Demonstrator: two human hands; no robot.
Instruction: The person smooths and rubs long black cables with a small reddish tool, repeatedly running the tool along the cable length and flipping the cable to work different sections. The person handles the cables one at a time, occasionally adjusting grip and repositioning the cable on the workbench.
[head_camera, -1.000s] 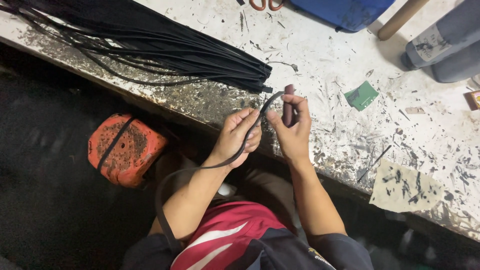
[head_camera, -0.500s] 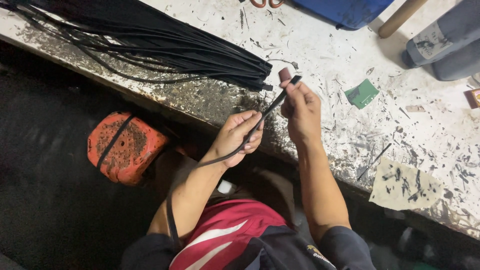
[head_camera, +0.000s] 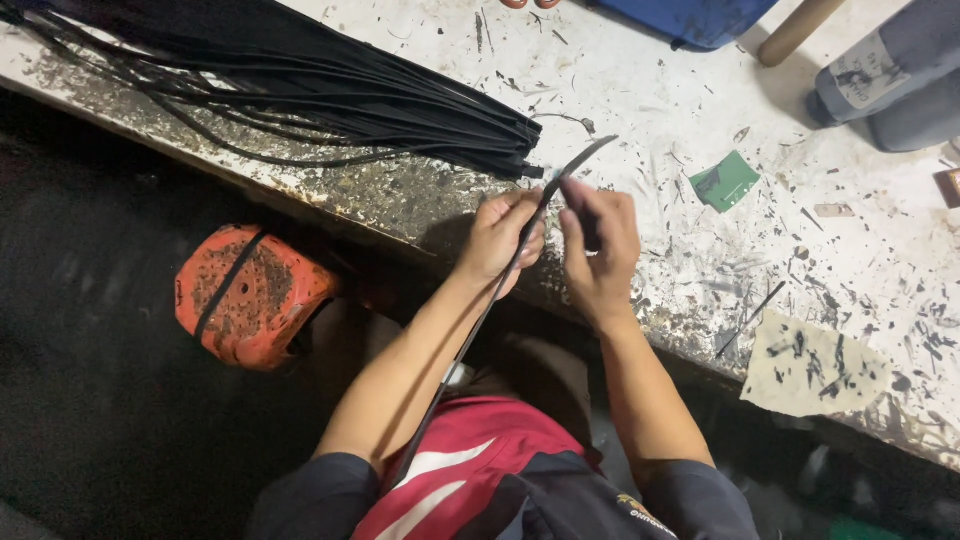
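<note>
A long thin black strip (head_camera: 577, 163) runs from my lap up between both hands, its free end pointing up and right over the bench. My left hand (head_camera: 503, 238) is closed around the strip at the bench's front edge. My right hand (head_camera: 600, 245) pinches the strip just beside it and also holds a small dark tool that I cannot make out. A thick bundle of the same black strips (head_camera: 300, 85) lies on the stained white bench (head_camera: 640, 90) to the upper left, its cut ends close to my left hand.
An orange, dirt-speckled stool (head_camera: 250, 295) stands below the bench at left. On the bench are a green scrap (head_camera: 727, 181), a pale stained paper piece (head_camera: 812, 365), a grey bottle (head_camera: 885, 75), a blue tray (head_camera: 690, 15) and a wooden handle (head_camera: 795, 30).
My hands have drawn closer together at the bench edge, and the strip's free end now sticks further out above my right hand.
</note>
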